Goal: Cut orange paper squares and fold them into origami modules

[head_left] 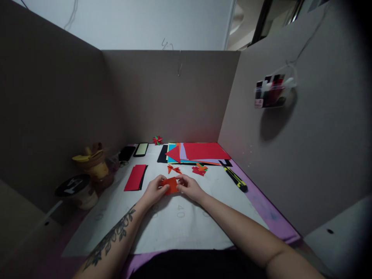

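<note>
Between my two hands is a small orange piece of paper (171, 185), held just above the white sheet. My left hand (156, 189) pinches its left edge with thumb and fingers. On the other side, my right hand (189, 187) grips the right edge. Just beyond my fingers lie small folded orange paper pieces (174, 169). To their right sits a little pile of red, orange and green paper pieces (199, 169). A stack of red paper strips (135, 177), with black beneath, rests left of my left hand.
Coloured paper sheets (206, 151) lie at the back, near a red and green paper flower (157, 140). A yellow-black cutter knife (236, 178) lies on the right. Phones (141, 149) and a lidded cup (80, 192) are on the left. Grey partitions (171, 97) enclose the table.
</note>
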A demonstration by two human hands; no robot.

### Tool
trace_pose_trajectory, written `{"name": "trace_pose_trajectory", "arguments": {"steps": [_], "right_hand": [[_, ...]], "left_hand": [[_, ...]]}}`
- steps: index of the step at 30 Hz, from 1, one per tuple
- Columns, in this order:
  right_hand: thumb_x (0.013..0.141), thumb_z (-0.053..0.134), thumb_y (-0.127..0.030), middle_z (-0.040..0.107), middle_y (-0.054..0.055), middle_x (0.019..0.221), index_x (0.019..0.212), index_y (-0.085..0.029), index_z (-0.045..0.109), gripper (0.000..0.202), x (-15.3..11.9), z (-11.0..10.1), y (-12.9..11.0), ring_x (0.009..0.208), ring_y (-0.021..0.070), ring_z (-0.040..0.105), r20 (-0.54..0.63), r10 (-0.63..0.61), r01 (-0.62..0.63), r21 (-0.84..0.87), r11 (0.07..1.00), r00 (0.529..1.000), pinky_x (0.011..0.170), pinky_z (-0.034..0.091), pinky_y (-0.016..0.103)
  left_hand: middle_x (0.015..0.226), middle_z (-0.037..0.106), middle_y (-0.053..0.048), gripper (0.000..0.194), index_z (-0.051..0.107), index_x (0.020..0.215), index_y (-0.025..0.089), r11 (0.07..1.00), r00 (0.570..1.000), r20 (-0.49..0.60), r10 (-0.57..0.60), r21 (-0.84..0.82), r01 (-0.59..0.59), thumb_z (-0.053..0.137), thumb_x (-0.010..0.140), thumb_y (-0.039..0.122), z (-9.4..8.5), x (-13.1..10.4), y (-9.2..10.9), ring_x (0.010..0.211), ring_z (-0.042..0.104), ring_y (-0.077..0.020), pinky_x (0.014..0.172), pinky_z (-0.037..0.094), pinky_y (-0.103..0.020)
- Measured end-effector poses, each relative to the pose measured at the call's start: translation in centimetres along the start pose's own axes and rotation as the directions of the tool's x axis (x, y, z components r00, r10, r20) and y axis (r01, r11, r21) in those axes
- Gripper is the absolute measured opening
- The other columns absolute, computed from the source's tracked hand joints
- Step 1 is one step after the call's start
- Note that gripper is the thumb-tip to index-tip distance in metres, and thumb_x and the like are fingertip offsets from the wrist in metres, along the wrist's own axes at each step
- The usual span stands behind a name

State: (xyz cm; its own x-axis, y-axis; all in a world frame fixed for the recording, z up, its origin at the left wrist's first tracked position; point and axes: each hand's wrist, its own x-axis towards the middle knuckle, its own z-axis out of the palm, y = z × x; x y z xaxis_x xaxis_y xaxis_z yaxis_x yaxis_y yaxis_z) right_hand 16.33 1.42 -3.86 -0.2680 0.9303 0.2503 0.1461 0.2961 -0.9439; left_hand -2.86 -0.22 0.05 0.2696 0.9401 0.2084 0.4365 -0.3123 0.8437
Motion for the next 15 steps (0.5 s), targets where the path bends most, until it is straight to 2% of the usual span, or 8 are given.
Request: {"name": "trace_pose_trajectory", "arguments": {"steps": [4, 9, 12, 15], "right_hand": [[0.072, 0.061, -0.029, 0.050, -0.005, 0.060, 0.097, -0.018, 0.061, 0.028, -0.1, 0.0, -0.2, 0.055, 0.0092, 0.046, 0.020, 0.019, -0.020, 0.081, 0.996, 1.000, 0.054, 0.039, 0.022], [0.070, 0.064, -0.035, 0.058, -0.002, 0.065, 0.089, -0.017, 0.062, 0.026, -0.7, 0.4, -1.2, 0.055, 0.0104, 0.050, 0.050, 0.086, -0.096, 0.253, 0.963, 0.995, 0.054, 0.040, 0.024], [0.068, 0.067, -0.035, 0.058, -0.002, 0.064, 0.081, -0.016, 0.061, 0.023, -0.9, 0.9, -1.7, 0.056, 0.0104, 0.049, 0.064, 0.079, -0.091, 0.220, 0.971, 0.995, 0.054, 0.039, 0.024], [0.069, 0.068, -0.034, 0.056, -0.003, 0.063, 0.075, -0.016, 0.059, 0.021, -1.0, 1.3, -2.0, 0.056, 0.0098, 0.047, 0.095, 0.040, -0.056, 0.169, 0.984, 0.995, 0.055, 0.037, 0.024]], "left_hand": [[0.071, 0.059, 0.001, 0.028, 0.053, 0.101, 0.017, 0.999, 0.999, -0.023, -0.040, -0.029, 0.039, 0.051, 0.076, 0.028, 0.0, 0.3, -0.5, 0.062, 0.054, -0.0125, 0.057, 0.042, -0.022], [0.070, 0.059, 0.001, 0.031, 0.052, 0.106, 0.016, 0.999, 0.998, -0.033, -0.044, -0.032, 0.043, 0.050, 0.077, 0.027, 0.0, 0.5, -1.2, 0.062, 0.055, -0.0124, 0.056, 0.042, -0.022], [0.078, 0.060, 0.001, 0.036, 0.047, 0.110, 0.018, 0.997, 0.998, -0.055, -0.033, -0.070, 0.030, 0.053, 0.075, 0.026, 0.1, 0.5, -1.1, 0.061, 0.054, -0.0106, 0.054, 0.042, -0.021], [0.082, 0.060, 0.001, 0.025, 0.049, 0.097, 0.019, 0.997, 0.993, -0.116, -0.016, -0.076, 0.008, 0.053, 0.073, 0.024, 0.4, 0.5, -1.0, 0.060, 0.054, -0.0090, 0.053, 0.042, -0.020]]}}
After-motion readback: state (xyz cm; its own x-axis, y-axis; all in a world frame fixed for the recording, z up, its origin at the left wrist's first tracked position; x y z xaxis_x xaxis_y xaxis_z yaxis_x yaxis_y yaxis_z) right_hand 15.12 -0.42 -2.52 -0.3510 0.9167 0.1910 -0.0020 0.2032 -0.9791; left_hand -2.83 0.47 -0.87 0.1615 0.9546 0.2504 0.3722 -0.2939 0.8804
